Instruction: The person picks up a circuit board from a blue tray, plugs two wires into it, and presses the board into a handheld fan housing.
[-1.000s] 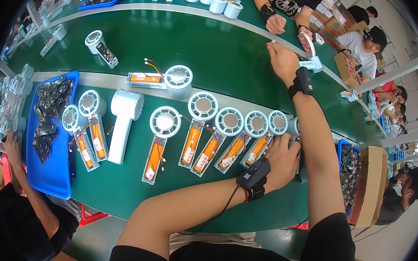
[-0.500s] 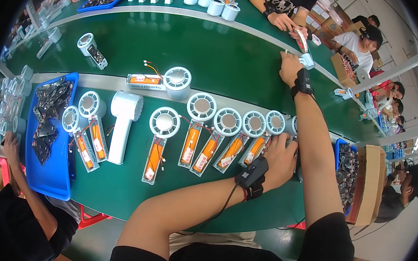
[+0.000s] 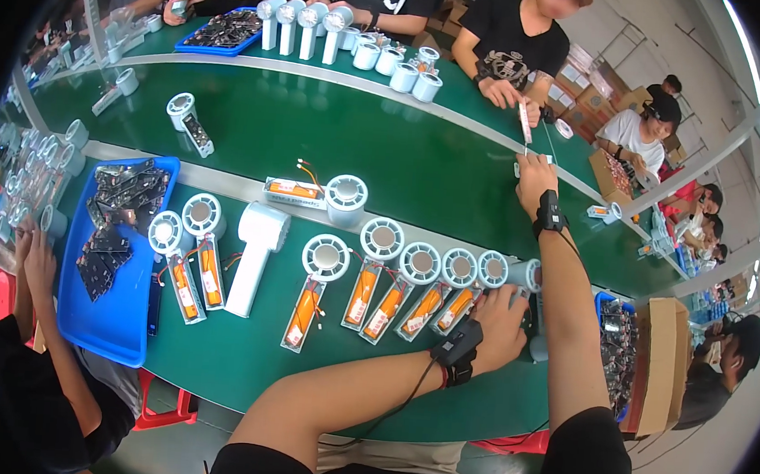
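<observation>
My left hand (image 3: 501, 327) is closed around a pale-blue handheld fan at the right end of a row; its fingers hide most of the handle. Beside it stand several pale-blue fans (image 3: 460, 267) with orange batteries (image 3: 360, 299) in their open handles. My right arm stretches across the green conveyor (image 3: 420, 165). At its far rail my right hand (image 3: 538, 178) closes on a pale-blue handheld fan (image 3: 520, 166), which it mostly covers. Just beyond, a co-worker's hands (image 3: 513, 98) hold a thin pale strip (image 3: 525, 122).
At left lies a blue tray (image 3: 109, 333) of dark circuit boards (image 3: 127, 197). A closed white fan (image 3: 255, 259) rests beside several open ones. Another open fan (image 3: 346, 198) lies on the near metal rail. A cardboard box (image 3: 660, 362) and a tray of boards (image 3: 616, 350) are at right.
The view has tilted up, so the scene sits lower. My right hand now covers more of its fan at the far rail. My left hand stays by the row's end.
</observation>
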Tool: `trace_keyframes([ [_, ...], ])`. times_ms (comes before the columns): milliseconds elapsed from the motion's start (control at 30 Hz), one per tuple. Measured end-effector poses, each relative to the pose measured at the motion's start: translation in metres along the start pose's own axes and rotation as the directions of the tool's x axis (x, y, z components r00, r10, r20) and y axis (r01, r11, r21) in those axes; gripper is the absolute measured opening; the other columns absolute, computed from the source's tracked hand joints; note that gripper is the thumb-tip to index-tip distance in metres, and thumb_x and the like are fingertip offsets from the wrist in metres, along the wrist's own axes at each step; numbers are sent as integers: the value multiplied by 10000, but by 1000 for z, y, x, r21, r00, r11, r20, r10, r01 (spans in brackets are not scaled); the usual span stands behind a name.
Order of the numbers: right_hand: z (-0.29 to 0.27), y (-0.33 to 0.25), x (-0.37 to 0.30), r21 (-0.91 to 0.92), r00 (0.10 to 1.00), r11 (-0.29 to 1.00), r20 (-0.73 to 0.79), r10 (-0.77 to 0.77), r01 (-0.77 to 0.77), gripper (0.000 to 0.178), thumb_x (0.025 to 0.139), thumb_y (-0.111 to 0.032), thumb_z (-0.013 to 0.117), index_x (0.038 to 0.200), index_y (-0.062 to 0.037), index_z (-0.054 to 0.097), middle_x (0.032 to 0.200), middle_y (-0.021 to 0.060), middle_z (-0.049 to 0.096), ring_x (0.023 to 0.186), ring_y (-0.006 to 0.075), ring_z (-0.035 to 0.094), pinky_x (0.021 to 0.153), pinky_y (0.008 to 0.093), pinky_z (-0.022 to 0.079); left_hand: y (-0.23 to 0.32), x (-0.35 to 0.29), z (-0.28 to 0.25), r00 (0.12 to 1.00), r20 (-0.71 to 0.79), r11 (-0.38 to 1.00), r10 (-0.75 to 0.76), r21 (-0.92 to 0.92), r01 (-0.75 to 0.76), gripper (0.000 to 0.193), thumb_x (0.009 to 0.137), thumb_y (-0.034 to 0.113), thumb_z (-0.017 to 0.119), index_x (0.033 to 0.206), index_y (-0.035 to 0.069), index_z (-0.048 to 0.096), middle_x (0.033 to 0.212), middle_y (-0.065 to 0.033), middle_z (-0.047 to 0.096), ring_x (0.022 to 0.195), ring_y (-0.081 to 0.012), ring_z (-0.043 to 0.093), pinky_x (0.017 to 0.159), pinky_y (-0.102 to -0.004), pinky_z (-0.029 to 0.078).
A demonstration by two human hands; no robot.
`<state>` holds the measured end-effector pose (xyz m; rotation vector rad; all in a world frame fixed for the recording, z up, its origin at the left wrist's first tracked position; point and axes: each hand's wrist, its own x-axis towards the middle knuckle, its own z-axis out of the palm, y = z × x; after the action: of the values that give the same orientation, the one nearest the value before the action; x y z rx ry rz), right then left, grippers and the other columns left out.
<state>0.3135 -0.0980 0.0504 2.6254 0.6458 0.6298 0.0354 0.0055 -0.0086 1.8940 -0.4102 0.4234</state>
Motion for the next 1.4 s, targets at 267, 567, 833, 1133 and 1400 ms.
trace_keyframes([
  [267, -38, 16, -78, 137, 972, 976, -182, -146, 172, 442, 735, 7, 680, 1172, -57, 668, 1043, 83, 672, 1093, 303, 610, 903, 415, 503, -10, 5, -4, 997, 71, 1000, 4, 15, -5, 392, 765, 112, 719, 1136, 46, 614, 1265, -200, 512, 1149, -412, 534, 970, -511, 451],
  [567, -38, 16, -136, 454, 977, 890, -207, 59, 43, 243, 858, -38, 688, 1098, -62, 712, 1116, 108, 688, 947, 337, 670, 800, 391, 565, -8, 8, -4, 997, 63, 998, 48, 23, -50, 369, 772, 114, 713, 1122, 46, 617, 1247, -195, 510, 1157, -406, 525, 956, -508, 445],
  [833, -53, 4, -134, 730, 936, 666, -111, 333, -151, 120, 899, -33, 697, 1011, -12, 733, 1223, 102, 692, 876, 290, 709, 743, 343, 575, -7, 7, -10, 994, 96, 998, 46, 30, -49, 383, 793, 117, 723, 1149, 31, 612, 1262, -197, 506, 1166, -410, 529, 975, -495, 451],
  [1133, -51, 1, -119, 751, 966, 659, -131, 221, -49, 174, 935, 2, 638, 1069, -32, 743, 1112, 104, 705, 770, 246, 702, 694, 336, 564, -6, 7, -6, 997, 69, 999, 41, 21, -43, 384, 789, 119, 733, 1142, 28, 614, 1263, -188, 505, 1157, -401, 532, 960, -492, 453],
  [1400, -67, -8, -106, 808, 969, 544, 132, 209, -228, 228, 947, -34, 649, 1170, -30, 697, 923, 123, 695, 675, 217, 690, 627, 340, 544, -11, 5, -2, 998, 40, 998, 52, 24, -53, 360, 773, 116, 737, 1108, 43, 625, 1238, -173, 511, 1146, -387, 538, 941, -491, 453],
])
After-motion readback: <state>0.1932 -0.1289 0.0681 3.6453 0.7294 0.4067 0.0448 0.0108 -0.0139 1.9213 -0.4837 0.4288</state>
